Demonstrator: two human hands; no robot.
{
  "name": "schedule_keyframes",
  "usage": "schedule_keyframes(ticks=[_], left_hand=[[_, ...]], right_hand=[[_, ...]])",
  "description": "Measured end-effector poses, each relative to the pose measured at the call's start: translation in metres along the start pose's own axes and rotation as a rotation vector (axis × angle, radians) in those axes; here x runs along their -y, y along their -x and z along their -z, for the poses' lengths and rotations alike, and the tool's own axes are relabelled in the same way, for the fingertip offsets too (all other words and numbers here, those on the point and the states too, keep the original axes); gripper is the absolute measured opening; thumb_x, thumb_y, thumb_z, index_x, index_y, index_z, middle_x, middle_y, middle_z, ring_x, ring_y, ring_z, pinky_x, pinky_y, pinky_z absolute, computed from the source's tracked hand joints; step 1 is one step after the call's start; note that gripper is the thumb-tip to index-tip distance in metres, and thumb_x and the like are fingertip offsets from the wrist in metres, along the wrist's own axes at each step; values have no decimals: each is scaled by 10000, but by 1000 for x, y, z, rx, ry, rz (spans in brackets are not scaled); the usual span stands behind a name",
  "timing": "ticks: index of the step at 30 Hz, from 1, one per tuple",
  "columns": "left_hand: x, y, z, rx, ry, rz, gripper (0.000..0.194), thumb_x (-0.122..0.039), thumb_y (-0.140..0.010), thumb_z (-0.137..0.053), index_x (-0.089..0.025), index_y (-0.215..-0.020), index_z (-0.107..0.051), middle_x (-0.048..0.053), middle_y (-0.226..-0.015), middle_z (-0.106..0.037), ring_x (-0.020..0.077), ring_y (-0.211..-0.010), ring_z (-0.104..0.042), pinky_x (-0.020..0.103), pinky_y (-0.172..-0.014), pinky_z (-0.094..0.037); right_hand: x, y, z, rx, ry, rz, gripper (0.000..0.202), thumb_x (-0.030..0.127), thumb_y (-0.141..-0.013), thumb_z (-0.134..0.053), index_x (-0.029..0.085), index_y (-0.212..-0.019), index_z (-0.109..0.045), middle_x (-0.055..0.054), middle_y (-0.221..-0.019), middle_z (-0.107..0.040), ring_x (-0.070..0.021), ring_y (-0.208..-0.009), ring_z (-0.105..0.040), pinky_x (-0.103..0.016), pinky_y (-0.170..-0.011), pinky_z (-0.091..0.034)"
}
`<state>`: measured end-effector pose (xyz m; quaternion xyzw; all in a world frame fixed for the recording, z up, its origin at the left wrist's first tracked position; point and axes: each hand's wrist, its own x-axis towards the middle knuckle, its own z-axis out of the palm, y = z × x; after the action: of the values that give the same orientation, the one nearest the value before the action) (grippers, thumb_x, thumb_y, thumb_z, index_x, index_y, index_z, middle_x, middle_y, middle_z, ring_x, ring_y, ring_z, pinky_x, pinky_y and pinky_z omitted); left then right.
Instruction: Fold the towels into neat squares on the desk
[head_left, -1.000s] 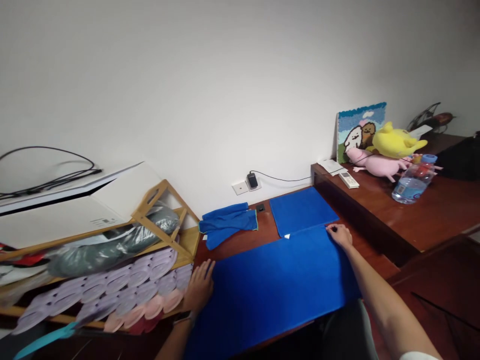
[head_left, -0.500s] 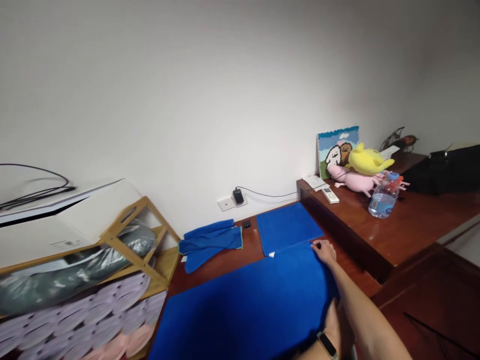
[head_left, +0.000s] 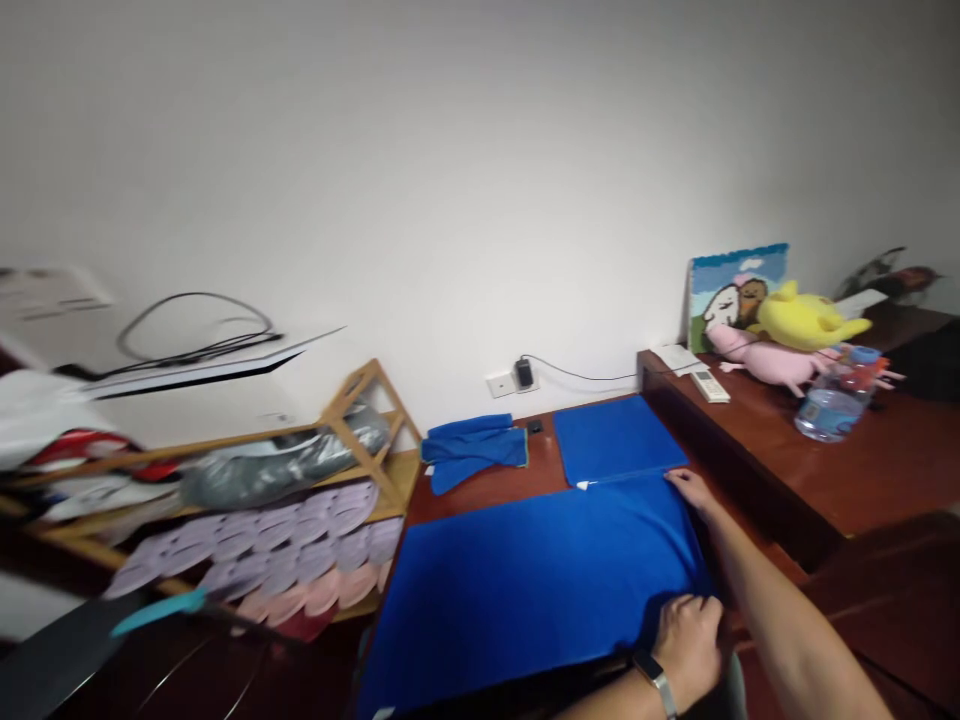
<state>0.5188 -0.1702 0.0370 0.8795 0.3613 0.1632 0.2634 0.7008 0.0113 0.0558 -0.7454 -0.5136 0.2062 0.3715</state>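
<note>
A large blue cloth lies spread over the low brown desk, with creases near its right edge. My right hand pinches its far right corner between thumb and fingers. At the near right corner, my left hand, with a watch on the wrist, is closed in a fist on the cloth edge. A smaller flat blue cloth lies behind, touching or close to the large one's far edge. To its left sits a rumpled blue cloth with a greenish hem.
On the higher desk at right are a water bottle, a remote control, plush toys and a picture. A charger is plugged into the wall. At left stands a wooden rack with rows of slippers.
The view has turned left, bringing more of the rack into sight. My left hand has come further into view at the near corner; the large cloth's right side now shows more creases.
</note>
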Motion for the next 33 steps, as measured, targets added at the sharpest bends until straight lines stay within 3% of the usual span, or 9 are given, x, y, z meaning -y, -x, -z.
schedule_keyframes(ticks=[5, 8, 10, 14, 19, 22, 25, 29, 33], left_hand=[[9, 51, 55, -221, 172, 154, 177, -260, -900, -638, -322, -1037, -732, 95, -923, -785, 266, -909, -742, 389, -809, -586], [23, 96, 100, -372, 261, 200, 152, -228, -894, -640, -320, -973, -732, 60, -921, -795, 230, -898, -752, 339, -825, -585], [36, 132, 132, -503, 321, 234, 130, -238, -901, -639, -311, -961, -728, 47, -916, -798, 212, -879, -757, 316, -824, -586], [73, 217, 186, -813, 376, 395, 192, -403, -933, -639, -295, -1074, -714, 54, -872, -795, 210, -839, -768, 299, -797, -596], [129, 319, 226, -995, 417, 739, 535, -626, -926, -585, -245, -1297, -643, 100, -936, -829, 260, -879, -800, 314, -767, -616], [163, 364, 233, -954, 351, 978, 383, -525, -925, -573, -241, -1138, -715, 106, -1015, -835, 274, -950, -800, 306, -791, -606], [194, 390, 226, -843, 236, 1145, 201, -343, -928, -557, -265, -940, -742, 62, -954, -833, 246, -935, -795, 273, -782, -574], [223, 400, 199, -855, 90, 1203, 179, -301, -917, -574, -291, -827, -729, 8, -855, -781, 209, -832, -775, 250, -717, -542], [238, 398, 170, -948, -17, 1162, 199, -367, -890, -579, -295, -923, -762, 26, -855, -754, 222, -827, -761, 263, -695, -550]], right_hand=[[60, 17, -12, 139, -192, 42, 379, 477, -802, -568, 181, -1003, -693, -19, -671, -674, -180, -570, -608, -300, -563, -513], [114, 27, -36, 257, -247, 116, 408, 507, -817, -561, 187, -1036, -690, 23, -615, -627, -152, -503, -549, -275, -511, -463], [158, 32, -62, 349, -261, 185, 388, 509, -836, -562, 187, -1007, -697, 11, -639, -653, -160, -544, -592, -276, -543, -488], [258, 53, -142, 539, -252, 338, 339, 428, -911, -528, 182, -1080, -690, -35, -782, -746, -180, -730, -709, -277, -687, -558], [369, 115, -270, 782, -103, 515, 214, 234, -911, -599, 179, -1078, -721, -38, -830, -784, -174, -782, -731, -258, -736, -564], [404, 155, -333, 853, 44, 610, 96, 185, -878, -706, 154, -962, -741, -45, -865, -774, -195, -856, -726, -287, -818, -557], [410, 181, -371, 842, 182, 676, 178, 302, -931, -732, 154, -1027, -721, -60, -1087, -744, -223, -1036, -697, -401, -950, -557], [394, 188, -393, 799, 302, 730, 272, 384, -974, -689, 179, -1152, -691, -75, -1285, -676, -249, -1181, -641, -500, -1030, -525], [384, 183, -402, 783, 339, 766, 230, 170, -952, -611, 172, -1151, -727, -90, -1251, -712, -255, -1219, -631, -396, -1078, -473]])
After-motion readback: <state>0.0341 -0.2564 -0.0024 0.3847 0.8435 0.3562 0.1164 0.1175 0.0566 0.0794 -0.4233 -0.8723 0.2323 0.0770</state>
